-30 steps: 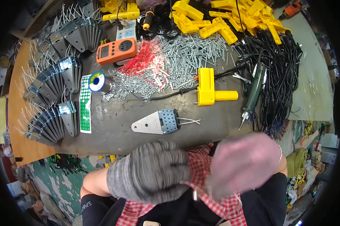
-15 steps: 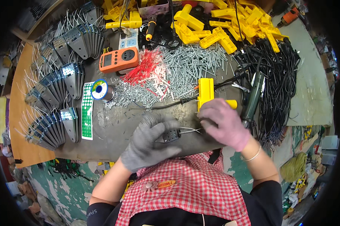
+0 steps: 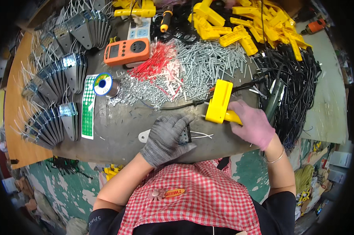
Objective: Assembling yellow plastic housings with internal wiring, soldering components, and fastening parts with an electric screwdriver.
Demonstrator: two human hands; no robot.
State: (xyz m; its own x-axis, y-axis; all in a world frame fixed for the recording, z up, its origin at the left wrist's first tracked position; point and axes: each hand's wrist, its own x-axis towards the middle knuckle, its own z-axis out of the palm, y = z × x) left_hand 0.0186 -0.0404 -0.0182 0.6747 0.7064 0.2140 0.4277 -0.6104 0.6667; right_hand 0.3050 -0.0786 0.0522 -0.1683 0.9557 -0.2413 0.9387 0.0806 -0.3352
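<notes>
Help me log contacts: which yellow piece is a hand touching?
The lone yellow piece beside the right hand, which touches its handle; the others lie farther off, untouched.

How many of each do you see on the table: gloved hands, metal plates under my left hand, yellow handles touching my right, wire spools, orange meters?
Gray glove and pink glove: 2
Metal plate: 1
Yellow handle: 1
Wire spool: 1
Orange meter: 1
Total: 6

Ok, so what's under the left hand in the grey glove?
Under the left hand lies a metal plate: its holed, rounded tip shows left, its perforated end and white wires right. The middle is covered, so unseen.
</notes>
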